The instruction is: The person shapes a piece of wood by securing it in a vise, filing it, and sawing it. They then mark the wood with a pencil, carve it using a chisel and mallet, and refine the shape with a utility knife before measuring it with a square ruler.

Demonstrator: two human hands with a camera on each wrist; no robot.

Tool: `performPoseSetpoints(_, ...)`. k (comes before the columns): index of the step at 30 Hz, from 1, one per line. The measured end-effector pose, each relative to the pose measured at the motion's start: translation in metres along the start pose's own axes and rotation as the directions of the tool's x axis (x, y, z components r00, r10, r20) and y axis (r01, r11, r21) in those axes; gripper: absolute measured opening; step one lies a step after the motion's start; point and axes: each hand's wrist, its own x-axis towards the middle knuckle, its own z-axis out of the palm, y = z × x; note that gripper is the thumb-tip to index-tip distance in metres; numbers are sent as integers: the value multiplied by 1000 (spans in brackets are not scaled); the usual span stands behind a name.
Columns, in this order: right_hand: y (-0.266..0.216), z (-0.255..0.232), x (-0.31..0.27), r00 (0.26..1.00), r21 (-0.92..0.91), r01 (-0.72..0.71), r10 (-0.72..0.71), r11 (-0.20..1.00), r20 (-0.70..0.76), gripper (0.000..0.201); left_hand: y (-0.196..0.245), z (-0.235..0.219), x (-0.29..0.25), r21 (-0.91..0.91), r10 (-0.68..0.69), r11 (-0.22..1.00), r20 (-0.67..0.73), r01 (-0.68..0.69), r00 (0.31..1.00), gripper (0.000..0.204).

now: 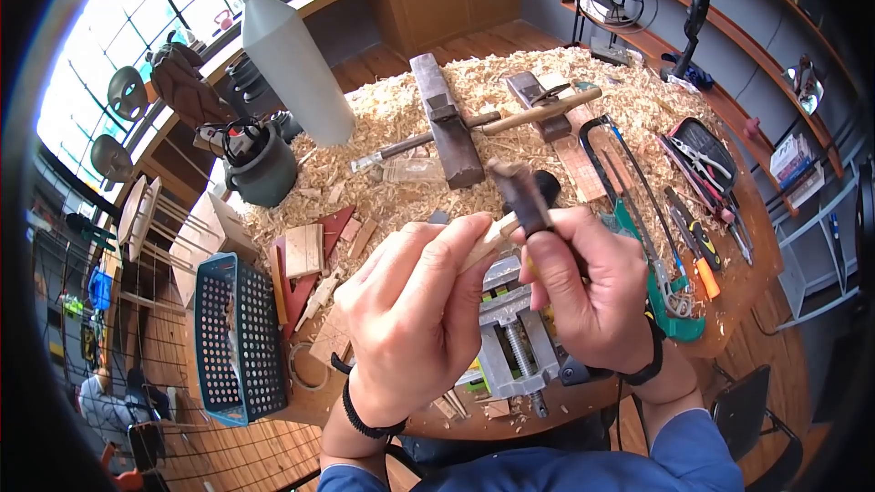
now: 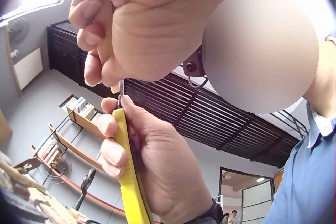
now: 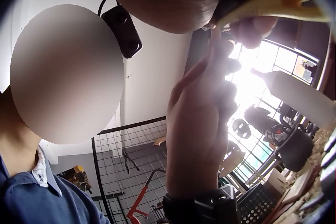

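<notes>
Pinches a pale wooden stick [image 1: 492,241] in the left-hand grip [image 1: 410,296], held narrow between thumb and fingers, raised above the near edge of the worktop [image 1: 764,251]. Wraps the right-hand grip [image 1: 588,287] round a yellow-handled tool [image 2: 128,182], with its slim metal tip [image 2: 122,88] at the stick's end; cannot tell touching from just beside. Wears a dark band [image 1: 649,360] on each wrist and blue sleeves [image 1: 697,446]. Has a metal vise [image 1: 545,360] below the hands, at the near edge. Shows a teal perforated basket [image 1: 264,337] at the left edge, with wood offcuts [image 1: 303,251] just inward of it. Shows a dark pot [image 1: 264,178] farther along the left edge and a white bottle [image 1: 296,73] toward the far left corner. Has wood shavings [image 1: 383,100] heaped from the middle to the far edge, with two wooden planes [image 1: 447,118] lying among them. Shows a green-handled saw [image 1: 679,323] toward the right edge, then pliers [image 1: 706,164] and an orange handle [image 1: 705,278] closer to that edge.
</notes>
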Motion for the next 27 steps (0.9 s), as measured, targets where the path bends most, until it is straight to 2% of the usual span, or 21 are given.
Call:
performPoseSetpoints(4,3,8,-4,996,-37,85,-85,996,-3,18,-3,3,0,15,55,998,-18,-55,998,21)
performPoseSetpoints(10,1,4,-6,999,-19,-1,0,1000,-33,17,0,1,0,-14,23,1000,8,-23,1000,22)
performPoseSetpoints(17,2,7,-5,999,-46,31,-32,998,-25,15,-3,1,0,36,69,997,0,-69,998,23)
performPoseSetpoints(23,2,7,-6,1000,-16,6,-6,1000,19,17,1,0,-1,47,53,997,-2,-53,999,23)
performPoseSetpoints(25,2,7,-5,999,52,-13,11,999,53,18,2,-1,-1,42,40,998,4,-40,999,22)
performPoseSetpoints(27,5,12,-8,999,44,16,-18,999,44,18,0,1,-2,26,49,998,-5,-48,999,21)
